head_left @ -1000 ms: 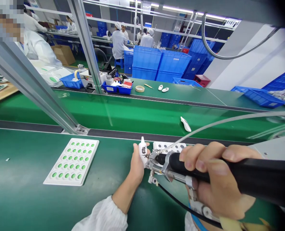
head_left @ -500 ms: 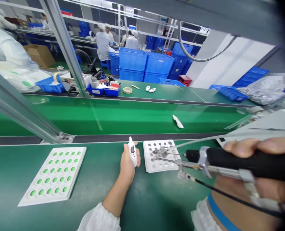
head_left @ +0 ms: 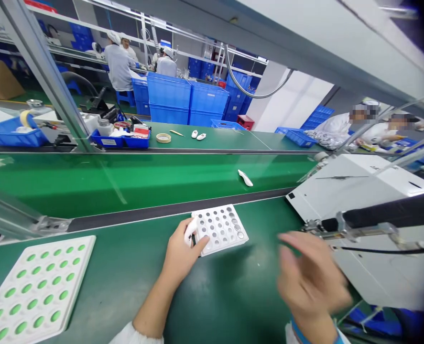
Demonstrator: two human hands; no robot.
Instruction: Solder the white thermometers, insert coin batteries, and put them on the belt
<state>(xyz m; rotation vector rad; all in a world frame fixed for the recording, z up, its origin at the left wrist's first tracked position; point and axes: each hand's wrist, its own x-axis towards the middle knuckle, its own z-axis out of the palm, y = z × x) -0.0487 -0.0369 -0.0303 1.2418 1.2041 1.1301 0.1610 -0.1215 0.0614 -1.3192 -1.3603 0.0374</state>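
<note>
My left hand (head_left: 181, 251) is closed around a small white handheld device with a narrow tip (head_left: 189, 232). Its fingers are at the left edge of a white tray (head_left: 223, 246) with rows of round pockets, some holding shiny discs. To the right, my right hand (head_left: 310, 277) is blurred by motion, its thumb and fingers apart with nothing visible between them. Beyond it, a black-handled tool with metal clamps, a thin rod and a cable (head_left: 376, 217) lies in front of the white machine, apart from the hand.
A large white tray with green-looking holes (head_left: 39, 291) lies at left. Another white device (head_left: 245, 178) is on the green conveyor (head_left: 168, 174). Across it are a tape roll (head_left: 163, 138) and blue parts bins (head_left: 120, 139). A white machine box (head_left: 351, 181) stands right; a metal post (head_left: 43, 71) rises left.
My right hand has let go of the black-handled tool, which has moved right, off the tray. My left hand has turned the white device and brought it to the tray's edge. The view has shifted right.
</note>
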